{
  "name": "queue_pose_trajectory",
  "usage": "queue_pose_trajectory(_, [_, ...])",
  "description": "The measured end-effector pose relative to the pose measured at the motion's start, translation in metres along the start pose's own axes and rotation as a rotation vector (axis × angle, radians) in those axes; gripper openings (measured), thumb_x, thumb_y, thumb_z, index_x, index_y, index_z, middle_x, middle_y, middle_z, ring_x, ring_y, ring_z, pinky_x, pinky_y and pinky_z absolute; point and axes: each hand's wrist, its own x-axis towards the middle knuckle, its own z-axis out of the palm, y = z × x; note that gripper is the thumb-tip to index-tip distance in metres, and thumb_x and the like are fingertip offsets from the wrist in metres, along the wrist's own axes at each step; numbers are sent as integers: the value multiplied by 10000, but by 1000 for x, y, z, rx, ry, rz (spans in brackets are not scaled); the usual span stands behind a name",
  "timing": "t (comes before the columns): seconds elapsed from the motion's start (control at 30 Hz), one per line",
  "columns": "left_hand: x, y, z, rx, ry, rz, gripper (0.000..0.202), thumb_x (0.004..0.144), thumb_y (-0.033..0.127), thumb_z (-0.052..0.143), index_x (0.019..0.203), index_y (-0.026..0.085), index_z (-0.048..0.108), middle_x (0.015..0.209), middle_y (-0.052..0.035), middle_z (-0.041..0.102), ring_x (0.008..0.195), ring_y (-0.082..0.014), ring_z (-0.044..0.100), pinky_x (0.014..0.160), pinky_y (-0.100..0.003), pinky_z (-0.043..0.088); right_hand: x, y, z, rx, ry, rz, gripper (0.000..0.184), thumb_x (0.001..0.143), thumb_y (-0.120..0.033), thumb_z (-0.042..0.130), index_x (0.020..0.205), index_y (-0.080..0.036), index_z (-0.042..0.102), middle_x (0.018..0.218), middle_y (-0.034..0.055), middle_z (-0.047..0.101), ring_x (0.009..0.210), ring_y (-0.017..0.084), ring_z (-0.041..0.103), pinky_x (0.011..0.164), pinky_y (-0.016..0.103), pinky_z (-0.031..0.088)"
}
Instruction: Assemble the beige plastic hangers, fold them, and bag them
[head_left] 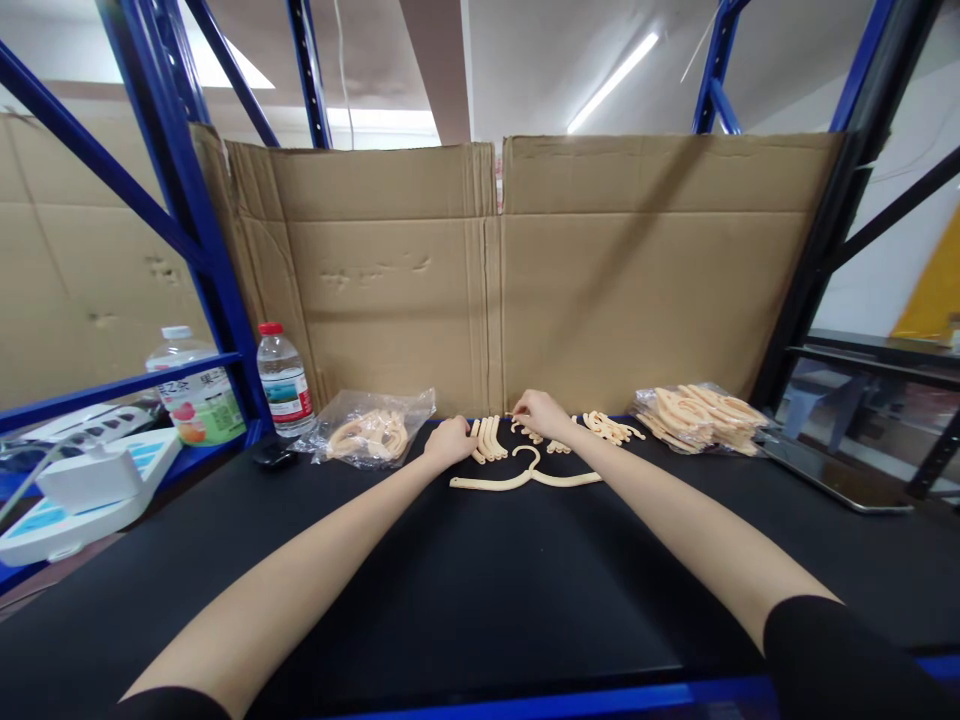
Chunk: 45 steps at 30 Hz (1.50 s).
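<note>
Both of my arms reach far forward over a black table top (480,580). My left hand (448,441) is curled shut beside a row of short cream plastic bars (489,438), touching its left side. My right hand (538,411) is closed in a pinch over a small cream hook piece among several loose hooks (609,427). An assembled cream hanger (526,476) lies flat just in front of both hands.
A clear bag of cream parts (371,432) lies to the left, another full bag (701,413) to the right. Two water bottles (285,381) stand at the left by a blue rack post (196,220). Cardboard sheets (495,270) wall off the back. A tablet (840,478) lies far right.
</note>
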Motion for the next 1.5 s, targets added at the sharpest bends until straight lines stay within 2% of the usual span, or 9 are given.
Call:
queue_pose_trajectory(0.2, [0, 5, -2, 57, 10, -9, 299, 898, 299, 564, 1162, 160, 550, 1164, -87, 577, 994, -221, 596, 823, -413, 513, -11, 3, -30, 247, 300, 100, 191, 909, -288, 525, 1014, -152, 608, 1045, 68, 623, 887, 172, 617, 773, 354, 526])
queue_pose_trajectory(0.37, [3, 9, -3, 83, -6, -27, 308, 898, 299, 565, 1168, 152, 545, 1163, -90, 577, 988, -222, 598, 820, -418, 515, -39, 0, -40, 545, 378, 144, 183, 874, -308, 450, 885, -174, 575, 665, -9, 592, 486, 111, 586, 432, 229, 480])
queue_pose_trajectory(0.53, [2, 11, -7, 47, -30, -31, 317, 894, 296, 571, 1175, 152, 542, 1174, -94, 571, 1002, -228, 593, 828, -420, 511, -73, -7, -41, 824, 278, 154, 158, 836, -349, 488, 874, -198, 515, 514, -66, 517, 353, 98, 540, 321, 180, 374])
queue_pose_trajectory(0.7, [-2, 9, -28, -98, -49, -26, 308, 896, 296, 568, 1168, 154, 546, 1168, -91, 574, 994, -224, 596, 823, -416, 514, -97, -16, -42, 1048, 188, 202, 234, 769, -370, 615, 865, -161, 571, 727, 45, 667, 590, 143, 669, 478, 219, 499])
queue_pose_trajectory(0.87, [-23, 11, -43, -396, -53, 58, 213, 871, 219, 587, 1062, 124, 588, 989, -66, 647, 851, -182, 638, 750, -354, 537, -110, -22, -32, 1232, 149, 252, 275, 731, -389, 694, 837, -147, 617, 850, 81, 699, 689, 124, 671, 564, 210, 503])
queue_pose_trajectory(1.03, [-68, 26, -24, -758, -40, 228, 192, 837, 264, 569, 983, 140, 550, 921, -49, 664, 817, -161, 656, 720, -279, 540, -118, -27, -18, 1452, 148, 343, 359, 614, -246, 805, 865, -187, 555, 784, 35, 714, 657, 116, 660, 579, 212, 491])
queue_pose_trajectory(1.2, [-101, 28, 8, -1197, -31, 388, 185, 813, 289, 616, 885, 170, 495, 818, -20, 639, 659, -123, 605, 668, -294, 533, -130, -32, -13, 1512, 61, 318, 300, 685, -273, 770, 903, -175, 589, 908, 54, 701, 834, 145, 661, 625, 218, 501])
queue_pose_trajectory(1.37, [-109, 23, 17, -1290, -60, 376, 185, 785, 227, 674, 867, 178, 515, 850, -18, 636, 811, -160, 636, 715, -291, 531, -138, -37, -10, 1451, -39, 264, 230, 745, -320, 731, 857, -186, 581, 942, 65, 692, 963, 189, 633, 600, 212, 486])
queue_pose_trajectory(1.5, [-109, 23, 15, -1246, -36, 371, 173, 783, 224, 679, 806, 174, 516, 834, -18, 625, 844, -177, 644, 737, -297, 521, -139, -41, -8, 1449, -110, 245, 187, 746, -299, 734, 830, -179, 618, 925, 37, 649, 893, 153, 608, 637, 231, 501])
